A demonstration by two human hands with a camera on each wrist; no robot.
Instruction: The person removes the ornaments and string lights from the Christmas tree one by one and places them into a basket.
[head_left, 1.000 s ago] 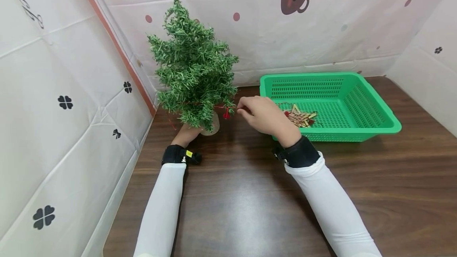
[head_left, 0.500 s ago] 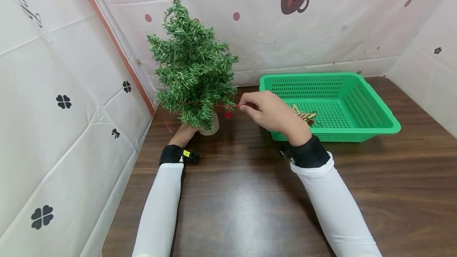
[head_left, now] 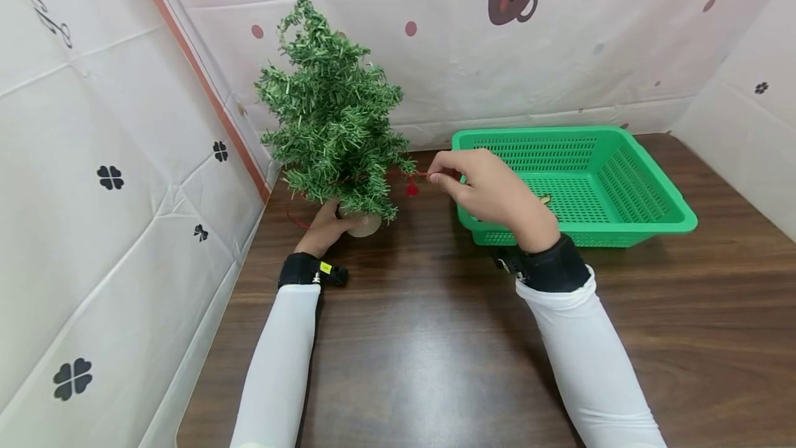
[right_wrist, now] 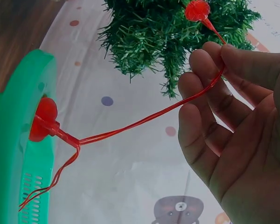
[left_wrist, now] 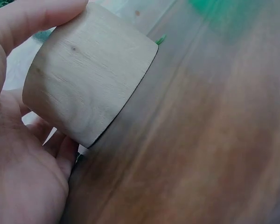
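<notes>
Gripping the tree's wooden base [left_wrist: 86,74] with my left hand [head_left: 323,227], my right hand [head_left: 491,192] fingers pinch the red wire [right_wrist: 144,122].

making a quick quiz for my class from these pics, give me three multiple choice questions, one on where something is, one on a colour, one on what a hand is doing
1. Where does the basket stand?
A. on the table, right of the little tree
B. on top of the tree
C. left of the tree, against the wall

2. What colour is the string that the right hand holds?
A. blue
B. red
C. yellow

3. What is the left hand doing?
A. lying flat on the table
B. reaching into the basket
C. holding the tree's wooden base

Answers:
1 A: the head view shows the green basket on the table, right of the tree.
2 B: the right wrist view shows a red string with red bulbs.
3 C: the left wrist view shows thumb and palm round the base.
</notes>
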